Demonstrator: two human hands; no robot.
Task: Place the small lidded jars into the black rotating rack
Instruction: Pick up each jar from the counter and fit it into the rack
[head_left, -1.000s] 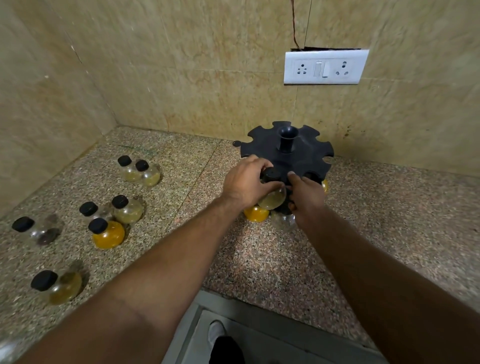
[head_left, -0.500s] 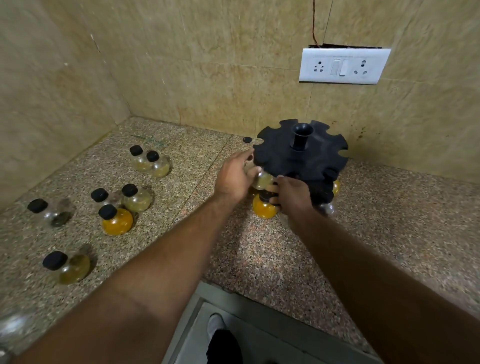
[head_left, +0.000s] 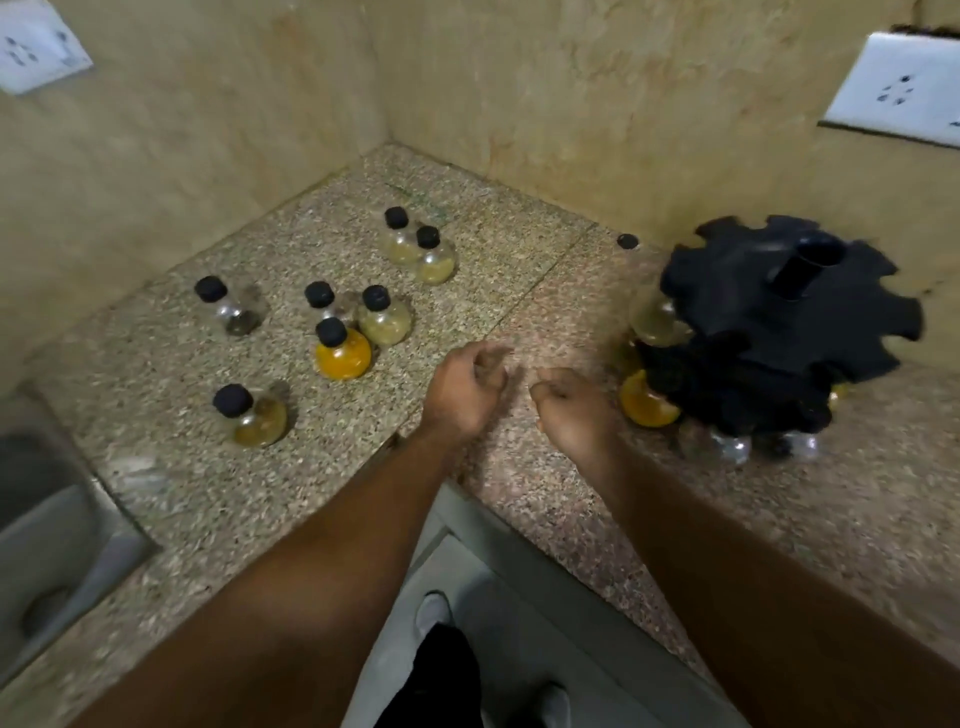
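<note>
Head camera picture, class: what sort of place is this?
Probably a home kitchen corner: a speckled stone counter, a metal sink at its left end, tiled walls with a socket plate, and spice-like jars.

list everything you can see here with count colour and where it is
loose jars: seven, clear with black lids, contents from orange to pale yellow to dark, standing on the counter left of the hands
rack: one, black, notched disc with a centre post, at the right by the wall
jars in rack: at least two clearly seen, one orange, one pale yellow, on its left side; others below too blurred to count
loose lid: one, black, on the counter behind the rack
counter: speckled granite
sockets: two white plates on the tiled walls
sink: one, steel, far left
left hand: empty, over the counter
right hand: empty, beside the rack
</note>
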